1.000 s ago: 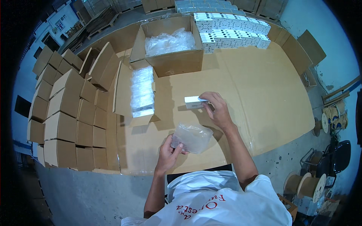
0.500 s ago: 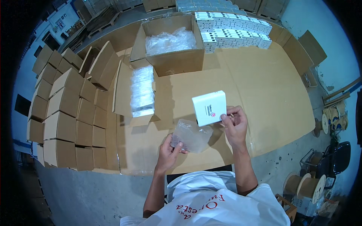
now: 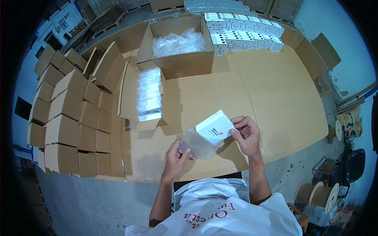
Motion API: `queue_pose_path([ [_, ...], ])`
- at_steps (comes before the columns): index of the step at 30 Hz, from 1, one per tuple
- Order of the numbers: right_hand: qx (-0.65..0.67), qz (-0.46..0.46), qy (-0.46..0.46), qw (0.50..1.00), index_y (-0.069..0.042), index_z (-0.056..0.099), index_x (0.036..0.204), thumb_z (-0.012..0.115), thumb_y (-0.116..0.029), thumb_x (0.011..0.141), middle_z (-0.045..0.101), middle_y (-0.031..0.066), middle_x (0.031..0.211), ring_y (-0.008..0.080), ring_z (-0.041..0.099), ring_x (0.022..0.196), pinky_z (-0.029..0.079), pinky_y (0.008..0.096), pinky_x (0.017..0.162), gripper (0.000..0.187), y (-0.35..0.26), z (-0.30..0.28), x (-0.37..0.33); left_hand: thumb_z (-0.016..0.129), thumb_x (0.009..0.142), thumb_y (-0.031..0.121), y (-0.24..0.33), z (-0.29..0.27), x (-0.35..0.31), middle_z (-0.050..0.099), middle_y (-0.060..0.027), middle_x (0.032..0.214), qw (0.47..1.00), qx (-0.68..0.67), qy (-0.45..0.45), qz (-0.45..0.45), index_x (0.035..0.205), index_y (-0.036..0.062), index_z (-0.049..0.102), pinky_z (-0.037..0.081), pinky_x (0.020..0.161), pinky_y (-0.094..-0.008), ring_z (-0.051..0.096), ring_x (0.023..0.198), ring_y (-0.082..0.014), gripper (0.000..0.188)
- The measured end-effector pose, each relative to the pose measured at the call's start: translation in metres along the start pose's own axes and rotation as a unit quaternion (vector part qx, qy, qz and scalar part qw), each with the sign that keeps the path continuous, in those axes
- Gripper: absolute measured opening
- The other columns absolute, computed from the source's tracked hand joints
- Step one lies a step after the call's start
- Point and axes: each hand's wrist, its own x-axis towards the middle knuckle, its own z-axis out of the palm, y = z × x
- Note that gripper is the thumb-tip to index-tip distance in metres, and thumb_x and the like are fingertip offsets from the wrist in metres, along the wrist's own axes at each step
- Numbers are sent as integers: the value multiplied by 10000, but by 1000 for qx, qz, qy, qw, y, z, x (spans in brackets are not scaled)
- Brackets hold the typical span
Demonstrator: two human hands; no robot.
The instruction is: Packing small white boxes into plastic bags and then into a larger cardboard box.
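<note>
A small flat white box [image 3: 212,125] with dark print and a red mark is gripped at its right corner by my right hand [image 3: 246,135], between thumb and fingers. Its lower left part sits at the mouth of a clear plastic bag [image 3: 202,148], partly inside or behind the film; I cannot tell exactly how far. My left hand [image 3: 176,158] pinches the left side of that bag, thumb on top. Both hands are over the cardboard-covered table [image 3: 157,153], close to its front edge.
An open carton [image 3: 145,127] with bagged white boxes [image 3: 149,96] stands left of centre. Behind it is a larger carton [image 3: 185,65] of clear plastic bags [image 3: 179,43]. White boxes [image 3: 248,33] are stacked at the back right; brown cartons [image 3: 63,129] are piled at the left.
My right hand has brought the white box down and tilted it, so it now meets the bag's mouth. The left hand has stayed almost in place with the bag.
</note>
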Motion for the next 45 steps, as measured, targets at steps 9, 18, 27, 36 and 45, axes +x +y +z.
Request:
queue_pose_path([
  [9,-41,-8,-37,998,-3,554,914,686,95,845,656,141,1058,169,630,986,510,320,893,178,-2,4,2,577,1014,33,3,2,-3,655,-113,1091,1000,12,8,3,1299,-61,524,641,760,-332,685,923,-175,305],
  [18,-144,9,-82,986,-25,582,865,734,27,822,698,119,957,191,656,968,493,341,891,167,-3,13,10,555,1019,25,-5,10,-6,626,-125,1196,1000,-10,-18,14,1322,-54,477,647,813,-368,685,1026,-218,322],
  [27,-154,-5,-130,979,-38,605,1036,762,-13,813,686,90,1062,190,660,960,509,355,868,274,1,9,13,619,1015,127,-9,37,0,635,-135,1181,991,-129,26,-10,1279,-29,509,647,831,-394,686,1016,-229,326],
  [36,68,174,0,982,-47,387,1379,792,9,836,666,156,1151,181,662,1029,537,318,904,680,22,28,-27,610,1023,133,-4,51,5,644,-149,1217,973,-225,55,-4,1306,-7,491,646,826,-404,696,1038,-250,338],
  [45,39,168,43,984,-40,411,1338,754,31,875,713,164,1104,191,679,1042,543,324,911,580,9,27,-34,638,970,9,29,32,-3,603,-112,1253,996,12,86,6,1377,-21,463,576,812,-280,641,1040,-155,444],
])
